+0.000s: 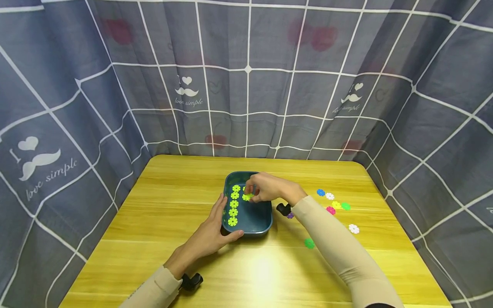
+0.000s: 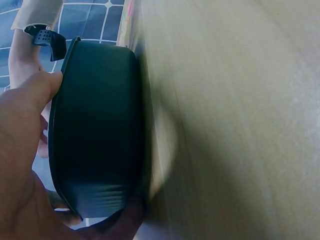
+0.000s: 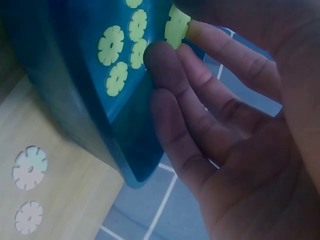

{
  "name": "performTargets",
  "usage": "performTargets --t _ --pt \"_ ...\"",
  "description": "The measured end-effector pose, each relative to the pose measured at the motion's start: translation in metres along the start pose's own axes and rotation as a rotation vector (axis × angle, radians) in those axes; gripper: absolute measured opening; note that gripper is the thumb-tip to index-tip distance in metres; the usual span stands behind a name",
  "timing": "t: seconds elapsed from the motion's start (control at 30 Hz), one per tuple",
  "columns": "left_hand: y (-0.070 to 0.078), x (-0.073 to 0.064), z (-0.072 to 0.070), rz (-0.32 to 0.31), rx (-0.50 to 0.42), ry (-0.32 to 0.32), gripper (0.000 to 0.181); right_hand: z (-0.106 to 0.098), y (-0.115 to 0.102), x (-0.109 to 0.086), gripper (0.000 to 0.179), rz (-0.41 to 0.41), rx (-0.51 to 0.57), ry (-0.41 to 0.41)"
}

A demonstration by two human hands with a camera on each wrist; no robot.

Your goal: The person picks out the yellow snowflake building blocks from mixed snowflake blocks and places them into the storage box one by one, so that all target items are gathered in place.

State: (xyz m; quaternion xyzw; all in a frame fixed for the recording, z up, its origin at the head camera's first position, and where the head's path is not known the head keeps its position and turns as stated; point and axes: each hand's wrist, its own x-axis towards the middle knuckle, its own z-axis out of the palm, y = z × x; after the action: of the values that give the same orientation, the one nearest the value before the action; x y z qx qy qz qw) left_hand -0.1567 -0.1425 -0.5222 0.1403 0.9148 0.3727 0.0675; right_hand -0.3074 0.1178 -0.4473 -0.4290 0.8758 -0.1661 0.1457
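Observation:
A dark blue-green rectangular tray (image 1: pixel 257 219) sits on the table. My left hand (image 1: pixel 206 233) grips its near left corner, thumb at the near rim and fingers along the left wall. Inside, several yellow-green notched flower discs (image 1: pixel 233 204) form a column along the left side, with more beside it near the far end. Over that second group is my right hand (image 1: pixel 267 187). Its thumb and index finger pinch a yellow-green flower disc (image 3: pixel 177 27), seen edge-up in the right wrist view. The fingers partly cover the discs below in the head view.
On the wooden table (image 1: pixel 161 201) right of the tray lie loose flower discs: a blue one (image 1: pixel 321 192), a pink one (image 1: pixel 331 210), white ones (image 1: pixel 353 229), green ones (image 1: pixel 309 243) and a yellow one (image 1: pixel 336 205). A grid-patterned curtain (image 1: pixel 227 94) surrounds the table.

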Motion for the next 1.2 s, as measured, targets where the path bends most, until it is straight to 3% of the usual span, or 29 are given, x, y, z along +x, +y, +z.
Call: performTargets --t 1.2 --pt "0.001 0.001 0.0 -0.005 0.0 -0.011 0.125 0.009 -0.006 0.036 0.026 0.036 -0.077 -0.125"
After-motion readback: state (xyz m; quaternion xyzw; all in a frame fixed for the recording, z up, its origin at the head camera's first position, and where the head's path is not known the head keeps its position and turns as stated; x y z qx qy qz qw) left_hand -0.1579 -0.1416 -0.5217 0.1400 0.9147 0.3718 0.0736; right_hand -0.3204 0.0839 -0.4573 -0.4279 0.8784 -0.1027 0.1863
